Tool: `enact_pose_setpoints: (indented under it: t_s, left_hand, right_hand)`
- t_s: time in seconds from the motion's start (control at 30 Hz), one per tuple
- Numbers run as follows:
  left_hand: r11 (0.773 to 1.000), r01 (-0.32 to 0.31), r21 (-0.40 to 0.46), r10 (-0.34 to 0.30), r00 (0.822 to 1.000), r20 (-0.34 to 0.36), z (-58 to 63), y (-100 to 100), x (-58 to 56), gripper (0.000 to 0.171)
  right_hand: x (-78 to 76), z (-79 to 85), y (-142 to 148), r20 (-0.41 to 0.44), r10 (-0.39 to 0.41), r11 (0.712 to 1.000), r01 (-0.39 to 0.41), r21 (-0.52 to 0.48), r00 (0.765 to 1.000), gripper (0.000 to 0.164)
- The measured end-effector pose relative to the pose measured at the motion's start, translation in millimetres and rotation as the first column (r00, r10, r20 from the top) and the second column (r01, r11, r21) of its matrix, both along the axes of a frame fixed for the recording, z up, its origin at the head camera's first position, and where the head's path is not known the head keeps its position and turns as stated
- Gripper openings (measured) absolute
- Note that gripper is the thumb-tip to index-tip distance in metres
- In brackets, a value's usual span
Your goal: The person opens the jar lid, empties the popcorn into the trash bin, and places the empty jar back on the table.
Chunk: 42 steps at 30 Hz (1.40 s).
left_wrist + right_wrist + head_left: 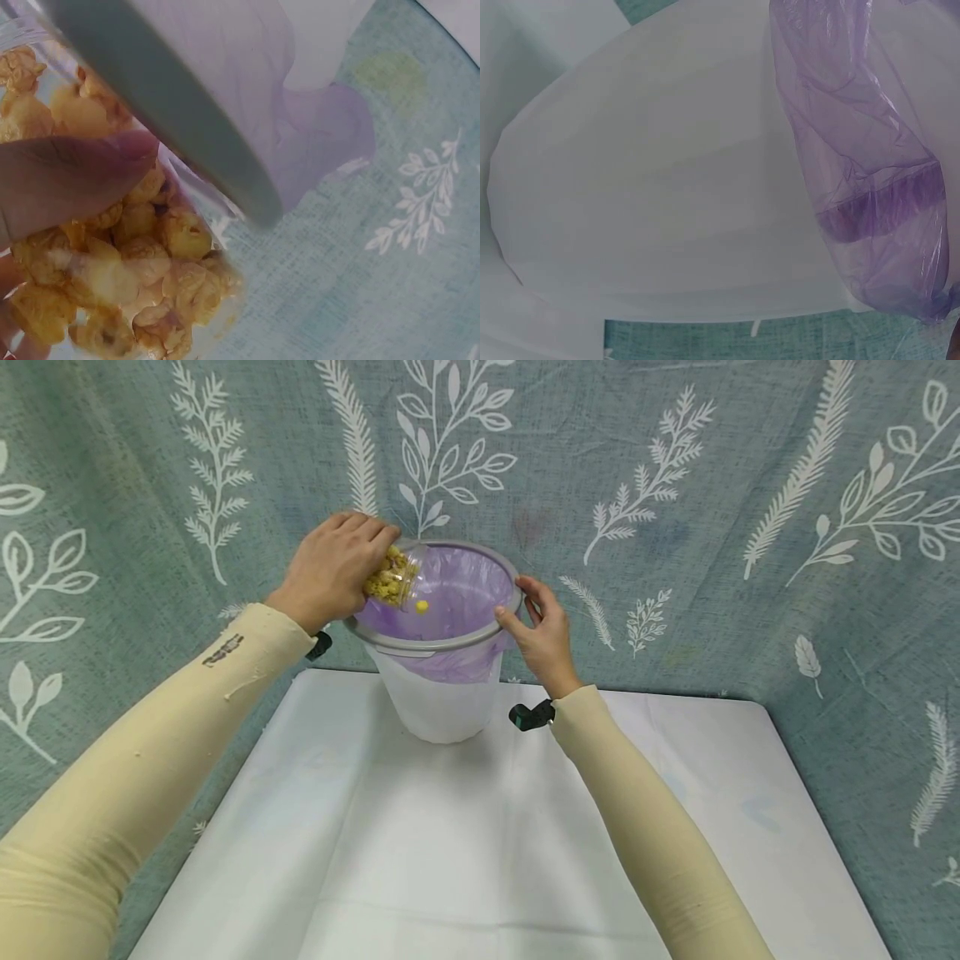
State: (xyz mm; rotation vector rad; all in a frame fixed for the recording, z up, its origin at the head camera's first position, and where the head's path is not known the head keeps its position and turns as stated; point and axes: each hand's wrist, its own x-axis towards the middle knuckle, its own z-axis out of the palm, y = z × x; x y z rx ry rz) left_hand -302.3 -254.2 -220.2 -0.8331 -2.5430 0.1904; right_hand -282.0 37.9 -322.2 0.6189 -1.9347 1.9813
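In the head view, the left hand grips a popcorn jar, long axis sideways, mouth pointing right over the bin near the worktop's far edge; the right hand holds its rim. Left wrist: the jar slants diagonally. Right wrist: purple liner hangs outside the bin.

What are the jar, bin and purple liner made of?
Jar: glossy plastic or glass; yellow pieces show through. Bin: probably plastic, matte white and smooth. Liner: thin, shiny, likely plastic film, translucent and creased.
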Motion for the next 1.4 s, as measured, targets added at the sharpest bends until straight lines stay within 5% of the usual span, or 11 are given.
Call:
enact_pose_setpoints:
  t_s: [0.63, 1.4]
  left_hand:
    - [1.000, -0.011, -0.024, 0.012, 1.000, 0.016, 5.3, 3.0, 2.4, 0.059]
    - [0.998, 0.005, -0.059, -0.004, 1.000, 0.016, 10.6, 8.7, 2.3, 0.046]
  right_hand:
    - [-0.7, -0.7, -0.8, 0.003, -0.006, 1.000, 0.006, -0.002, 1.000, 0.058]
    - [2.3, 1.3, 0.7, -0.014, 0.001, 1.000, -0.001, -0.002, 1.000, 0.059]
